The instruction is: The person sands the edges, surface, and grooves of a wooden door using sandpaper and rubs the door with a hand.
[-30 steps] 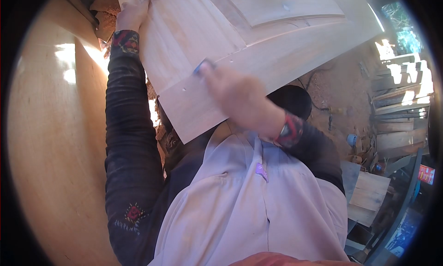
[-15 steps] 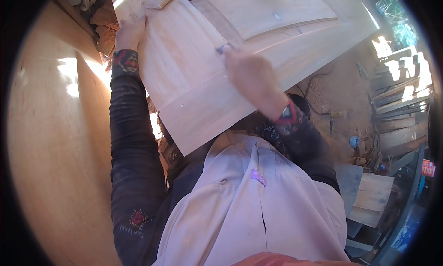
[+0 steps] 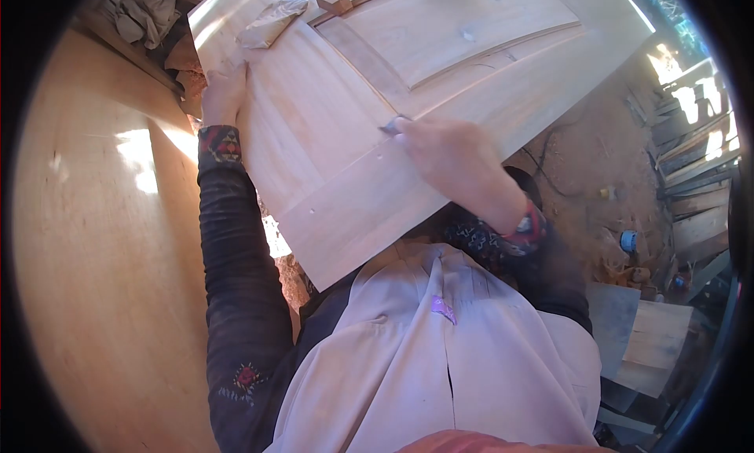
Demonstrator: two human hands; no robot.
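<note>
A pale wooden panel door (image 3: 353,209) with a raised frame lies tilted in front of my lap. My left hand (image 3: 225,95) is closed on its left edge, with the fingertips partly hidden. Over the lower part of the door, my right hand (image 3: 452,154) pinches a small, thin grey piece (image 3: 390,126) against the wood near a frame joint. Whether that piece is folded sandpaper or a blade, I cannot tell. Farther up the door lie a crumpled plastic bag (image 3: 272,21) and a small wooden block (image 3: 334,2).
A large plywood sheet (image 3: 94,256) stands close on my left. Stacked wood offcuts (image 3: 695,158) fill the right side. On the dusty ground are a blue-and-white round item (image 3: 628,241), a cable (image 3: 542,166) and flat board pieces (image 3: 656,347).
My right hand, with the grey piece, has moved down and slightly right in the view. The view has shifted, showing more of the bag and block. My left hand stays on the edge.
</note>
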